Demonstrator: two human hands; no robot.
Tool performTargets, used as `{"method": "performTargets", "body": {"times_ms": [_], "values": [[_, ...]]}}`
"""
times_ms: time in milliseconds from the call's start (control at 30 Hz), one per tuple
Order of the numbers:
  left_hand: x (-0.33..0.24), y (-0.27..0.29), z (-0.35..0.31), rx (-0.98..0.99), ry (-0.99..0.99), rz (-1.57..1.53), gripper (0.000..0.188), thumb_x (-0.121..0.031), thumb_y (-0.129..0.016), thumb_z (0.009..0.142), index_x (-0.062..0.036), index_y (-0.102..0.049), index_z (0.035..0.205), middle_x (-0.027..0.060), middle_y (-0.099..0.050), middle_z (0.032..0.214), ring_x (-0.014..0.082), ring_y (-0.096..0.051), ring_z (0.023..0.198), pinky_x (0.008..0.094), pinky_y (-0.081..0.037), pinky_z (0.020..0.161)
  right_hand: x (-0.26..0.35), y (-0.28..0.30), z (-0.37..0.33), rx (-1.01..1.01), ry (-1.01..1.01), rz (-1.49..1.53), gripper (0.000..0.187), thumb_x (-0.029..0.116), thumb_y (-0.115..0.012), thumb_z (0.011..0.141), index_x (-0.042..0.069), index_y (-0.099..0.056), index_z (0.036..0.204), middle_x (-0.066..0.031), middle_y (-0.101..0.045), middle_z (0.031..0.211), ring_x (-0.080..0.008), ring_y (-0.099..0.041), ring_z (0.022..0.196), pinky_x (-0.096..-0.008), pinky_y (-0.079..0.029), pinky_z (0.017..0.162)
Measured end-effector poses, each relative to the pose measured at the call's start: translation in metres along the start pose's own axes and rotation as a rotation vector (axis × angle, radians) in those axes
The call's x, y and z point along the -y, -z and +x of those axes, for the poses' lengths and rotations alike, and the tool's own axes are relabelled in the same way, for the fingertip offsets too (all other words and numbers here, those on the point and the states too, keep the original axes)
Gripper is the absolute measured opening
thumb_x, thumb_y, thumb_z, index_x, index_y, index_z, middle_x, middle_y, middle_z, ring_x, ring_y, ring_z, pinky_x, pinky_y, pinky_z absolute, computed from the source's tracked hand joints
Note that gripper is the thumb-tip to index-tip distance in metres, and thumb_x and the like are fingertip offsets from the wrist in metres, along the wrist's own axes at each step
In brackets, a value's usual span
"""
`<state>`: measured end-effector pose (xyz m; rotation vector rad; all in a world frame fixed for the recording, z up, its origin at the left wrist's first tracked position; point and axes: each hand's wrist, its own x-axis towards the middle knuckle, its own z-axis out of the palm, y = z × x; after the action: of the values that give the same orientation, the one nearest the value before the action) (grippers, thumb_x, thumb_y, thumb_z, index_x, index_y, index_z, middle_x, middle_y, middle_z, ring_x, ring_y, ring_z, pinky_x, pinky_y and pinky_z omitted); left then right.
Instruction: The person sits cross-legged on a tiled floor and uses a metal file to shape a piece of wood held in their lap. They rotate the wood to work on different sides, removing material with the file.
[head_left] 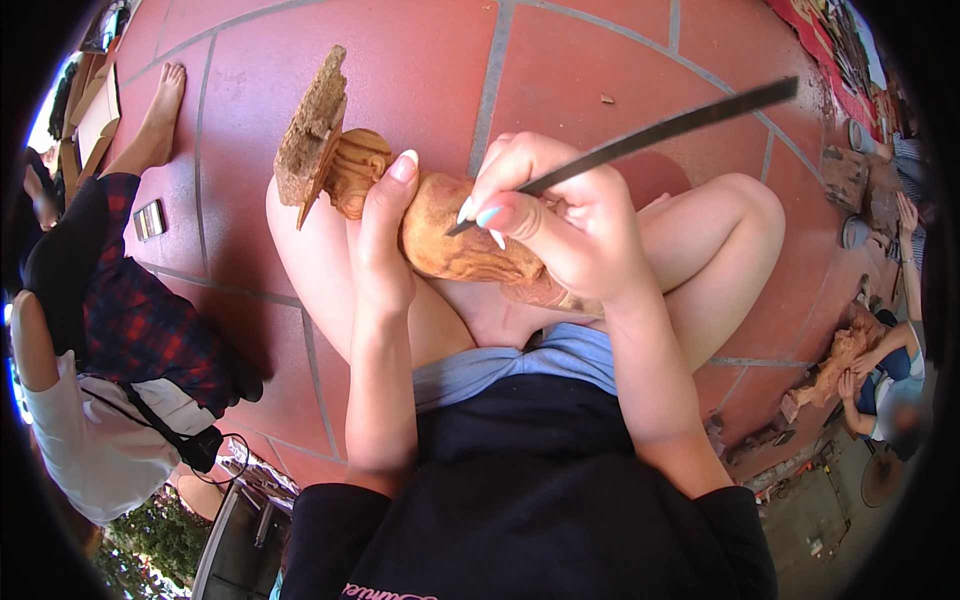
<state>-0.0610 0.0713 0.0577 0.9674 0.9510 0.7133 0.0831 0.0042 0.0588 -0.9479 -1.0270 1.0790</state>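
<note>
A black shirt [540, 480] lay nearest, and beyond it the right hand [580, 215] tightly pinched a dark blade [700, 120], its tip at the wood carving [432, 225], which slanted lengthwise from the left hand's [385, 240] wrapped grip to beneath the right.

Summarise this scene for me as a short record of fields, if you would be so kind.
Left hand: grips the wooden carving, thumb on top
Right hand: pinches the dark flat tool in its fingers
Tool tip: over the carving's rounded middle; contact uncertain
Carving's end: grooved knob beside a rough slab
Floor: red tiles, grey joints
Left side: phone, person in white top
Right side: another person, hands on rough wood
</note>
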Motion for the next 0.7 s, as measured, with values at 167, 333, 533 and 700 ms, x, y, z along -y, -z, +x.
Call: {"method": "performTargets", "body": {"times_ms": [167,333,533,700], "values": [[0.011,0.014,0.006,-0.033,-0.034,0.103,0.036,-0.034,-0.045,0.09,-0.0032,-0.057,0.077,0.0061,-0.057,0.071,0.0126,-0.052,0.067,0.0262,-0.04,0.065,0.003,-0.002,0.001,-0.096,-0.05,0.087,0.014,0.011,-0.063,0.089,-0.001,-0.06,0.083,-0.0032,-0.059,0.074,-0.0065,-0.051,0.065,-0.0208,-0.04,0.058],[0.009,0.014,0.006,-0.017,-0.04,0.113,0.035,-0.034,-0.046,0.09,-0.0029,-0.057,0.077,0.0068,-0.057,0.072,0.013,-0.053,0.068,0.0266,-0.041,0.066,0.005,-0.004,0.002,-0.061,-0.035,0.065,0.013,0.011,-0.063,0.089,-0.001,-0.061,0.084,-0.0015,-0.06,0.075,-0.0054,-0.052,0.067,-0.0201,-0.041,0.059],[0.008,0.008,0.003,-0.08,0.018,0.084,0.034,-0.033,-0.047,0.089,-0.0028,-0.058,0.078,0.0067,-0.058,0.072,0.0132,-0.054,0.068,0.0268,-0.042,0.067,0.003,-0.003,-0.002,-0.073,-0.012,0.038,0.016,0.013,-0.062,0.09,-0.002,-0.059,0.084,-0.0052,-0.058,0.074,-0.0069,-0.049,0.06,-0.0191,-0.039,0.055],[0.0,-0.002,0.0,-0.126,0.036,0.025,0.033,-0.033,-0.048,0.089,-0.003,-0.058,0.079,0.0067,-0.058,0.072,0.0132,-0.054,0.067,0.0272,-0.042,0.066,0.009,-0.005,0.0,-0.163,-0.086,0.046,0.018,0.014,-0.063,0.089,-0.002,-0.06,0.084,-0.0076,-0.058,0.075,-0.009,-0.05,0.062,-0.0205,-0.039,0.057]]}}
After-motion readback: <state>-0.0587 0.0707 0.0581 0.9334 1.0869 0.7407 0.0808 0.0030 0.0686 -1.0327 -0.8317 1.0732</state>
